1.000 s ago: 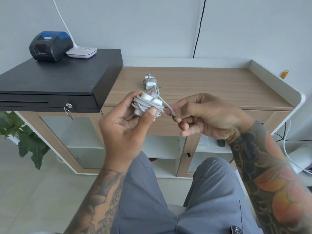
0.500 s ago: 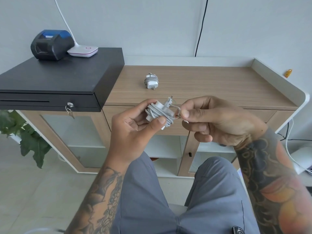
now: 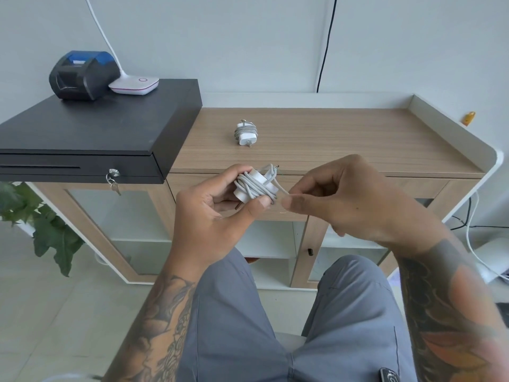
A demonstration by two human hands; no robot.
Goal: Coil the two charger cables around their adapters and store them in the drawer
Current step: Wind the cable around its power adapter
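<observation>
White adapter (image 3: 254,186) sits gripped in the left hand (image 3: 217,213) over the lap, the right hand (image 3: 344,199) pinching the springy cable (image 3: 282,191) tail, so it probably wants holding by the hard body while that light, floppy end gets tucked.

right hand (image 3: 344,199) drawn closer, cable end (image 3: 282,191) shorter

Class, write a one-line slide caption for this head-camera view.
Left hand grips a cable-wrapped adapter while right hand pinches the cable's loose end; a second coiled charger lies on the cabinet.
</observation>
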